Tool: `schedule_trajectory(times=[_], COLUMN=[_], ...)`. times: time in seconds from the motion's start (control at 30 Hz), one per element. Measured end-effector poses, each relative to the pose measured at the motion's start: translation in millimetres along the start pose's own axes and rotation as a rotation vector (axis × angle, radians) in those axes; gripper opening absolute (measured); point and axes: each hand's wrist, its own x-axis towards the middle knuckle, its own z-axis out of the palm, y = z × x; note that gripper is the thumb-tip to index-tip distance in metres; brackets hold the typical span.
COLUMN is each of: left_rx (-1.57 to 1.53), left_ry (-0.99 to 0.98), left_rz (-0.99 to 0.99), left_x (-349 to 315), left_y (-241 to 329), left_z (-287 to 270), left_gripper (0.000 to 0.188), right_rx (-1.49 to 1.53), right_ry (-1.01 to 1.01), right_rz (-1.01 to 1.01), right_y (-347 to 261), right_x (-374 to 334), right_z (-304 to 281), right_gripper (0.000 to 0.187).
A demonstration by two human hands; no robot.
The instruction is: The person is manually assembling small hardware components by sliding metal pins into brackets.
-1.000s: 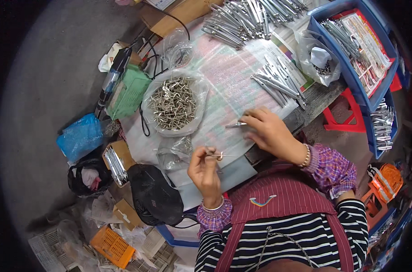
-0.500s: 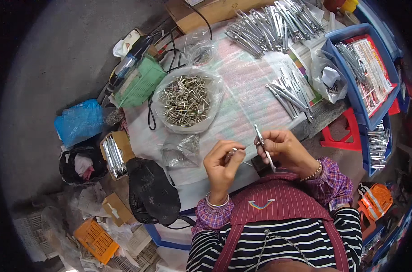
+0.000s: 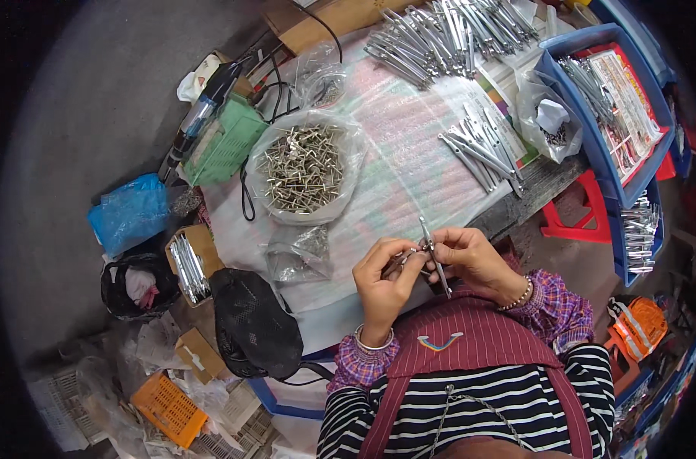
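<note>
My right hand [image 3: 474,258] grips a slim silver metal bar [image 3: 442,278] that stands nearly upright in the picture, its tip pointing away from me. Close beside it, the fingers of my left hand [image 3: 386,277] are curled around small metal pins [image 3: 397,262], partly hidden in the palm. Thumb and forefinger of that hand meet the side of the bar. Beyond my left hand is a clear plastic bag [image 3: 361,153] full of brassy T-shaped pins [image 3: 302,170]. Several loose silver bars [image 3: 482,153] lie on the table past my right hand.
A large heap of silver bars [image 3: 451,38] covers the far table. Blue trays [image 3: 619,180] and a red stool [image 3: 581,214] stand at right. On the left are a power screwdriver [image 3: 198,115], a green basket [image 3: 224,145], a black cap [image 3: 256,325] and a box of bars [image 3: 202,245].
My hands have come together. The left hand has moved right with the pins, up against the bar, while the right hand has shifted slightly left with it. The whole view has shifted a little.
</note>
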Motion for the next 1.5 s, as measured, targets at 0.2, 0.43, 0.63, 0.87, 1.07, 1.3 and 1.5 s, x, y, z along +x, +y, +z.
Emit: schedule_trajectory(times=[0.2, 0.43, 0.63, 0.87, 1.07, 1.3, 1.5], left_rx=[0.110, 0.142, -0.029, -0.073, -0.140, -0.185, -0.313], left_ry=[0.001, 0.020, -0.002, -0.007, 0.024, 0.046, 0.145], left_rz=[0.107, 0.100, -0.016, -0.036, -0.041, -0.058, 0.016], left_x=[2, 0, -4, -7, -5, -5, -6], left_y=[7, -2, -11, -16, -9, 0, 7], left_z=[0, 2, 1, 0, 4, -8, 1], left_gripper=[0.011, 0.009, 0.009, 0.007, 0.009, 0.012, 0.013], right_rx=[0.023, -0.007, 0.004, 0.070, 0.091, 0.106, 0.113], right_ry=[0.020, 0.029, 0.019, 0.005, -0.036, -0.103, -0.048], right_rz=[0.029, 0.027, 0.026, 0.067, 0.081, 0.022, 0.033], right_y=[2, 0, 4, 2, -3, 4, 3], right_x=[-2, -3, -2, -4, -5, 0, -1], right_z=[2, 4, 4, 6, 4, -6, -7], right_gripper=[0.019, 0.019, 0.021, 0.024, 0.026, 0.024, 0.018])
